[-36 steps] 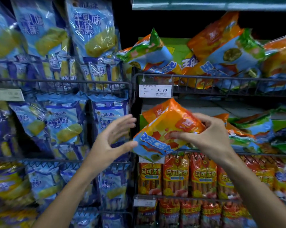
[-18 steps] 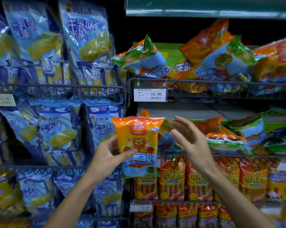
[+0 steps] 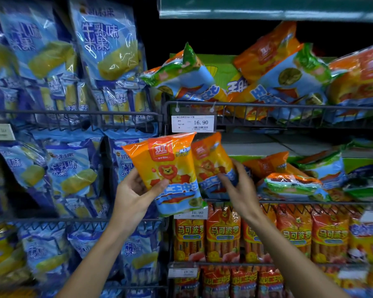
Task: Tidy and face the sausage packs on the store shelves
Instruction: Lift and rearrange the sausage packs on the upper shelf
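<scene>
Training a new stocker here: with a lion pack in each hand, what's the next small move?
Probably stand the right hand's pack upright at the middle shelf rail; the neighbouring packs lie toppled, and the left hand's pack can follow.

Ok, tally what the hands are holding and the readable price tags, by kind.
Orange lion sausage packs in hand: 2 (left hand holds one, right hand grips another)
Price tags reading 16.90: 2 ()
Total: 4
</scene>
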Available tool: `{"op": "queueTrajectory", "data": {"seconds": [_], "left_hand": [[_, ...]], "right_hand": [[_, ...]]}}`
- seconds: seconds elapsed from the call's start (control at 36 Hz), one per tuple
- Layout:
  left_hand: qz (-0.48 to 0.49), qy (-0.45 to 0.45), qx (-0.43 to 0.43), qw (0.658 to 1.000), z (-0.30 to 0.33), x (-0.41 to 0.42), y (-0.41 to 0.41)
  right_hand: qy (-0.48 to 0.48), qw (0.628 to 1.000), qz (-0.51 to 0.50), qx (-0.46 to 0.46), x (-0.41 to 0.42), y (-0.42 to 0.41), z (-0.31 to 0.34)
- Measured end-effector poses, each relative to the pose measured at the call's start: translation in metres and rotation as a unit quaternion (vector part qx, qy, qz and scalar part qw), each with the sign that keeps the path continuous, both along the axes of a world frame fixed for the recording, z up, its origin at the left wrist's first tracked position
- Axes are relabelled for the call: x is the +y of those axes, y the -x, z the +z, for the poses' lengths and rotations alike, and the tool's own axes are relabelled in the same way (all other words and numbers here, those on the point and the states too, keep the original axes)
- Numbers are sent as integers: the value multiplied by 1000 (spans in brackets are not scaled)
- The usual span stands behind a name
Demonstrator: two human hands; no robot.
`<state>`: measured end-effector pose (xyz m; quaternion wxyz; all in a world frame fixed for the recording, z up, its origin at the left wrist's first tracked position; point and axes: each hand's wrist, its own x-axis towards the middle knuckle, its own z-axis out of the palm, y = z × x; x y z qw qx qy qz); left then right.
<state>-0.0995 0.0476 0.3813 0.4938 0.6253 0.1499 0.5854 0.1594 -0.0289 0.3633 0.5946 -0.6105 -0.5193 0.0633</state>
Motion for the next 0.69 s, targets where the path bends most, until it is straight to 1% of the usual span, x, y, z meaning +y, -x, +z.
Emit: {"op": "queueTrajectory", "data": {"seconds": [0.06,0.11,0.22,0.33,0.5,0.56,0.69], "left_hand": [[-2,-12,-14,1000,5,0,-3],[-13,-19,-28,999,10,0,-9],[-28,-48,-39,998,17,1,-25],[-40,-59,-25,997,16,3,-40],[-40,-55,-16,998,9,13,-58],[-38,-46,0,998,6,20,-62],[-65,-47,100,992,2,40,-68]], "right_hand": [[-17,998,2,59,-4,-7,-6],[-14,996,-4,87,-7,-12,-10],[1,995,-25,92,-5,-15,-17],[-20,991,-53,122,0,-17,-20],[-28,989,-75,121,1,-21,-24],[-28,990,-87,109,2,-21,-23],[-36,991,-93,94,1,-17,-22]]}}
